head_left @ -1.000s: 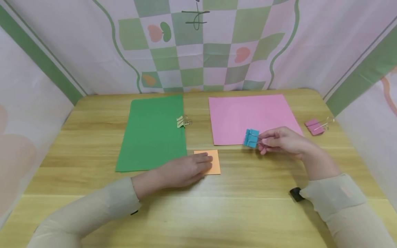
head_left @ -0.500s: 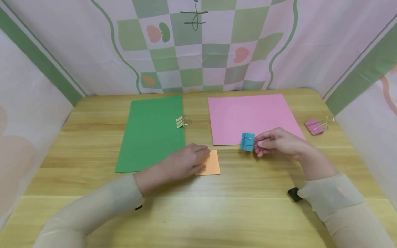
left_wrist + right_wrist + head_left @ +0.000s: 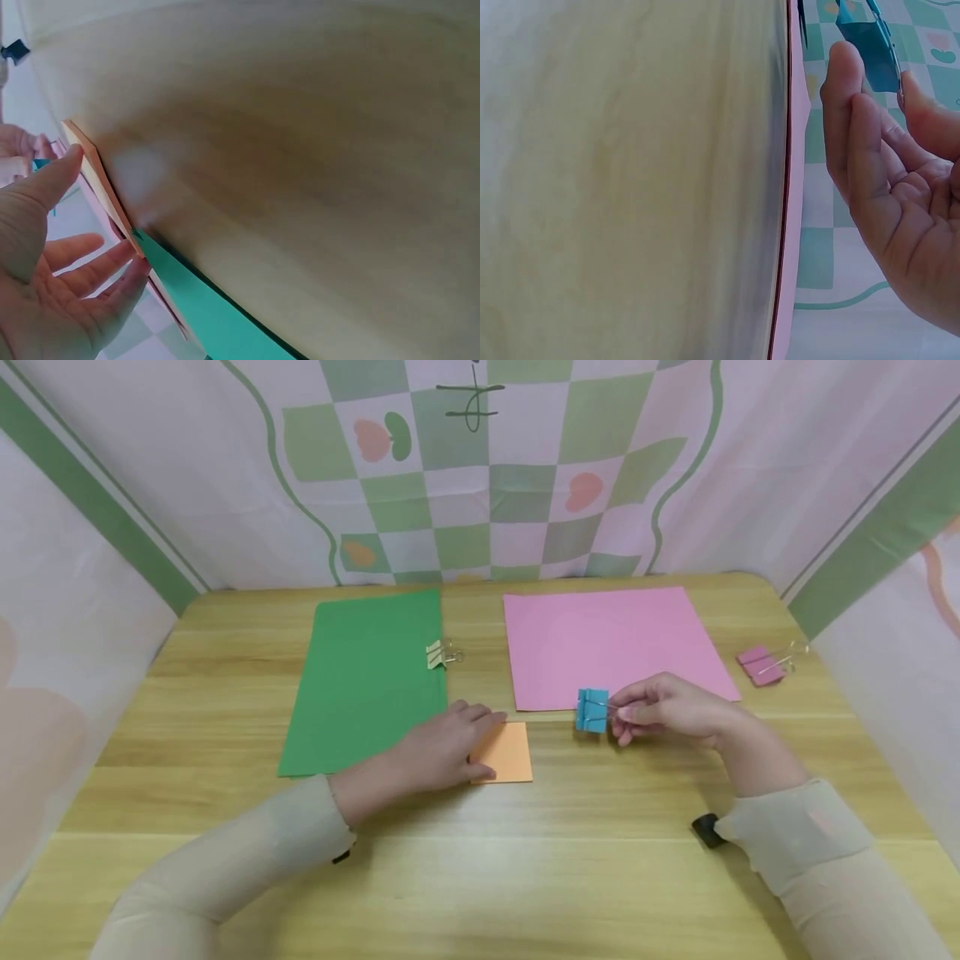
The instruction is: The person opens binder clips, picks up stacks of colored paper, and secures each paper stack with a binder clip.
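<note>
In the head view my left hand (image 3: 435, 747) holds a pad of orange sticky notes (image 3: 510, 756) on the table, thumb at its near edge and fingertips at its far edge. The left wrist view shows the thumb and fingers spread along the pad (image 3: 97, 172). My right hand (image 3: 671, 710) pinches a blue binder clip (image 3: 592, 710) by its wire handles, above the table by the near edge of the pink paper (image 3: 607, 643). In the right wrist view the clip (image 3: 874, 52) sticks out beyond the thumb and fingertips.
Green paper (image 3: 367, 685) lies at the left, with a pale yellow binder clip (image 3: 437, 655) on its right edge. A pink binder clip (image 3: 761, 667) lies at the far right of the wooden table (image 3: 480, 877). Patterned cloth (image 3: 457, 493) hangs behind.
My left hand has slid left off the pad's top, its thumb and fingers now at opposite edges. My right hand has brought the blue binder clip slightly left and nearer.
</note>
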`<state>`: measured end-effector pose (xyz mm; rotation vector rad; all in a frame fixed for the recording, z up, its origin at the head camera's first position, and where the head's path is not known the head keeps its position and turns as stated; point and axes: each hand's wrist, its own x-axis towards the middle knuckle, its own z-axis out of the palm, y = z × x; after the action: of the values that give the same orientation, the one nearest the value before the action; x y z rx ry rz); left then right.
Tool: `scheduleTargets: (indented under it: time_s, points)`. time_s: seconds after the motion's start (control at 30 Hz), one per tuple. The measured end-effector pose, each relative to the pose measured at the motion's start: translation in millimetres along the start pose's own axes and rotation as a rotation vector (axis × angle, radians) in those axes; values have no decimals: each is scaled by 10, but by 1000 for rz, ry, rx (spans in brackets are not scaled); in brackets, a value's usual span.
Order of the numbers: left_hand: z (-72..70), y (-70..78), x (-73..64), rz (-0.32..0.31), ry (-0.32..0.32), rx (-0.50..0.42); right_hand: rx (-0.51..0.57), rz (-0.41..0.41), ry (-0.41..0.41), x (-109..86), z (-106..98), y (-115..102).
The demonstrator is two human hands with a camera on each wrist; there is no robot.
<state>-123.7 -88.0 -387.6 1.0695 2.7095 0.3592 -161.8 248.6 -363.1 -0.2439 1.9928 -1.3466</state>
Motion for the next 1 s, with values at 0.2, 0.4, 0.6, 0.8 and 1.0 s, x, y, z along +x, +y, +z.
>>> scheduleTargets:
  time_s: [0.2, 0.4, 0.6, 0.8, 1.0]
  points:
    - [-15, 2, 23, 12, 2, -32, -21, 3, -5, 9, 6, -8]
    - [-63, 21, 64, -17, -13, -24, -36, 12, -7, 23, 10, -18]
    - [-104, 38, 114, -76, -73, -1, -40, 25, -8, 26, 29, -46]
    - [-116, -40, 228, -117, -120, -217, -50, 35, -7, 32, 46, -67]
    - [-160, -196, 344, -200, -178, -485, -47, 29, -32, 71, 70, -57]
